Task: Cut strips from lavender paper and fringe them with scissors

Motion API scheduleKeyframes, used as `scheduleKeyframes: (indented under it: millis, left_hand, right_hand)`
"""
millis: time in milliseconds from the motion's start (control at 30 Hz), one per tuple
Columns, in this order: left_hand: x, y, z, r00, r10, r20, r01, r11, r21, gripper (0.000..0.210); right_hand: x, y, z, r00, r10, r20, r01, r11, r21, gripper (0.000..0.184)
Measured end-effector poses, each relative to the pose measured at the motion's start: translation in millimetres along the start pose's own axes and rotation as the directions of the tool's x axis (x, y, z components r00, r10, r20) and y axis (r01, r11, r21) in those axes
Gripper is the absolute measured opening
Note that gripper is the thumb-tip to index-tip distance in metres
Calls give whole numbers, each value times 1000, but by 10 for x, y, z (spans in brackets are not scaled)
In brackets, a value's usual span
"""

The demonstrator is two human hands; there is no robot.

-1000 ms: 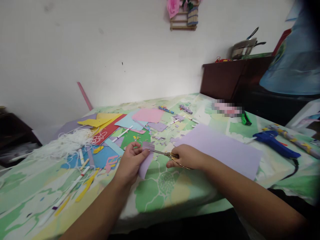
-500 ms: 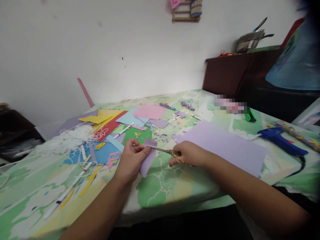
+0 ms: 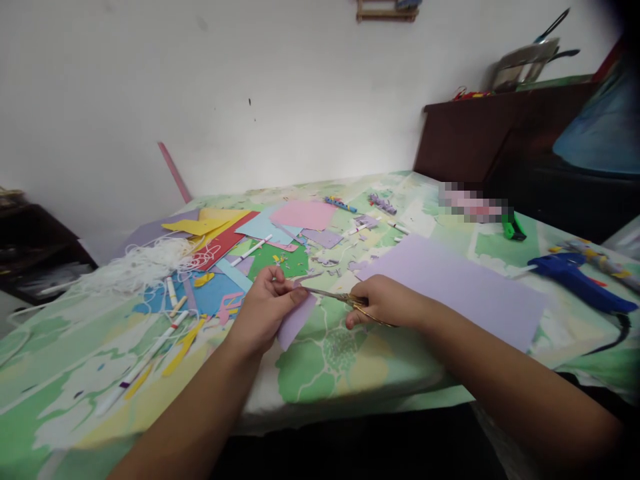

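A small piece of purple paper (image 3: 296, 323) is pinched between the thumb and fingers of my left hand (image 3: 273, 303). My right hand (image 3: 380, 300) is closed round the handles of a pair of gold-handled scissors (image 3: 345, 297). The blades point left and meet the paper's upper part, close to my left thumb. Part of the paper is hidden behind my left fingers. Under and beyond my right hand lies a large purple sheet (image 3: 465, 287) on the table.
White yarn (image 3: 155, 263) lies tangled at the left, among coloured paper sheets (image 3: 305, 217), markers (image 3: 155, 353) and yellow strips. Purple scraps (image 3: 330, 261) are scattered beyond my hands. A blue glue gun (image 3: 580, 280) with a cord and a green-handled tool (image 3: 513, 227) lie at the right.
The view has shifted, so the background sits higher and further right. The scissor blades look closer together, and the purple paper's upper part has tilted at the blades. Both hands keep their holds.
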State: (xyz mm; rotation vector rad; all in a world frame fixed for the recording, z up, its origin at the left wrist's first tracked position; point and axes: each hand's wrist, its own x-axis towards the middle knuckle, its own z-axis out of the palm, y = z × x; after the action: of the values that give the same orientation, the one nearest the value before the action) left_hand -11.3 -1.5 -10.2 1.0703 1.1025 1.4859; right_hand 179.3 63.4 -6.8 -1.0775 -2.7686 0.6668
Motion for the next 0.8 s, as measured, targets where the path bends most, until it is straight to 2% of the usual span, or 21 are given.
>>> scheduleKeyframes:
  millis: [233, 533, 800]
  left_hand:
    - [13, 7, 4, 999, -15, -34, 15, 1000, -4, 35]
    - [24, 11, -6, 999, -32, -20, 32, 999, -20, 32]
    - [9, 20, 4, 999, -41, -21, 41, 999, 8, 31]
  right_hand:
    - [13, 39, 15, 1000, -21, -19, 20, 1000, -21, 51]
    - [17, 41, 2, 999, 3, -37, -5, 998, -66, 50]
    - [11, 49, 8, 1000, -4, -29, 3, 1000, -29, 50]
